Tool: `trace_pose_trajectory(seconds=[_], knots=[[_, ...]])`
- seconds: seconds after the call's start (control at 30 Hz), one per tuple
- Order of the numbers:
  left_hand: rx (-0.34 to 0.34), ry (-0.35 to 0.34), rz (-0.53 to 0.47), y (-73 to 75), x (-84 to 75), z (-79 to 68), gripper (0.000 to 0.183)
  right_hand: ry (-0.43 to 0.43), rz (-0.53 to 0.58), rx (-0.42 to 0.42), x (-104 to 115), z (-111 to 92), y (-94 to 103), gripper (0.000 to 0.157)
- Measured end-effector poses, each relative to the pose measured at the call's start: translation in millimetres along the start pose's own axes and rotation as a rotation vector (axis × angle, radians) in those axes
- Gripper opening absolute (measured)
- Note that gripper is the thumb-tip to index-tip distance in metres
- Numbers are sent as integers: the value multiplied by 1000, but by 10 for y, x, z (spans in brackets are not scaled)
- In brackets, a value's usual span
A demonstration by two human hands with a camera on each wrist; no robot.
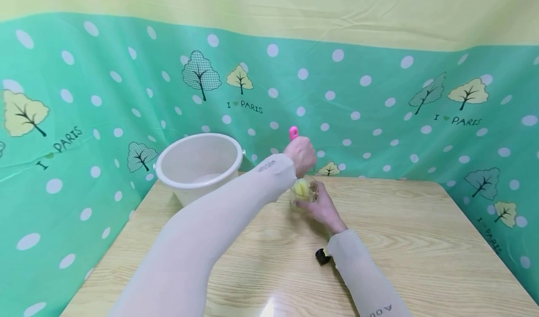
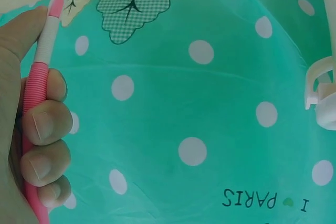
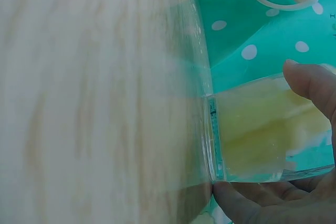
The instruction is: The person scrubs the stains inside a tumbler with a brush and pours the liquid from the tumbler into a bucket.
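My left hand [image 1: 300, 155] grips a cup brush with a pink-and-white handle [image 2: 35, 87], its fingers curled round the ribbed part; the pink end [image 1: 293, 132] sticks up above the fist. Below it, the brush's pale yellow, sponge-like head [image 1: 301, 188] is inside a clear drinking glass [image 3: 252, 156]. The right hand [image 1: 323, 207] holds this glass from the side, with the thumb on one side and the fingers on the other. In the right wrist view the glass's base is at or close to the wooden tabletop; contact is hard to tell.
A white bucket [image 1: 198, 184] with a handle stands at the table's back left, beside the left forearm. Behind the wooden table [image 1: 391, 242] hangs a green dotted cloth [image 1: 362, 120]. A small black object [image 1: 322, 256] is at the right wrist.
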State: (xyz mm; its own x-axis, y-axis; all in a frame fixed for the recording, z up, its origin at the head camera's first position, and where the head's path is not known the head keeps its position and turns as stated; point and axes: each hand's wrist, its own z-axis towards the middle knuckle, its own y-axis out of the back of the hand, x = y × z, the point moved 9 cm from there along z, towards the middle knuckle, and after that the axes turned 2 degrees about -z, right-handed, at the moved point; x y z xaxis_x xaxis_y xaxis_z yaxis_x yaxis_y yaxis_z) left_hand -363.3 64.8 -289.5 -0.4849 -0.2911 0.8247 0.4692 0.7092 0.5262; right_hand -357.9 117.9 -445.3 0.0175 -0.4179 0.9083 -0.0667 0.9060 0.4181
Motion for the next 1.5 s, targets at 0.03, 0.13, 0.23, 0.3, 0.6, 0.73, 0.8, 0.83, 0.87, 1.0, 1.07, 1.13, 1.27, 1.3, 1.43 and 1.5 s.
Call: trace_pose_trajectory(seconds=[0.03,0.13,0.23,0.3,0.6,0.73,0.8,0.83,0.87,1.0,1.07,1.13,1.27,1.3,1.43,1.5], knots=[[-4,-2,-2,10,-7,5,20,-2,0,-1,0,-1,1,89],[-20,-9,-12,41,-24,14,20,-5,-5,-4,0,0,3,88],[-37,-10,-29,76,-40,17,20,-6,-11,-6,-7,6,2,86],[-49,-6,-25,106,-47,17,20,-6,-8,-7,-12,8,0,84],[-97,30,18,257,-57,34,25,13,29,-12,16,-11,0,79],[-89,31,59,266,-58,55,28,18,24,-15,28,-15,3,78],[-83,23,77,266,-66,67,28,22,19,-17,32,-13,5,78],[-80,18,87,266,-71,72,28,21,15,-18,31,-11,6,79],[-77,11,97,266,-79,78,28,21,10,-19,28,-9,7,79],[-78,-8,122,270,-101,105,28,26,-8,-22,32,-6,5,82],[-83,-11,125,269,-105,122,28,30,-13,-21,36,-8,1,84],[-87,-5,128,263,-95,139,28,35,-16,-20,46,-10,0,85],[-74,18,142,230,-55,165,29,39,-14,-27,53,-7,6,85],[-71,22,144,221,-46,171,30,39,-13,-28,52,-6,7,85],[-40,28,165,169,-28,181,31,33,-15,-25,33,1,-1,86],[-25,29,172,142,-24,184,31,26,-16,-24,22,1,-4,86]])
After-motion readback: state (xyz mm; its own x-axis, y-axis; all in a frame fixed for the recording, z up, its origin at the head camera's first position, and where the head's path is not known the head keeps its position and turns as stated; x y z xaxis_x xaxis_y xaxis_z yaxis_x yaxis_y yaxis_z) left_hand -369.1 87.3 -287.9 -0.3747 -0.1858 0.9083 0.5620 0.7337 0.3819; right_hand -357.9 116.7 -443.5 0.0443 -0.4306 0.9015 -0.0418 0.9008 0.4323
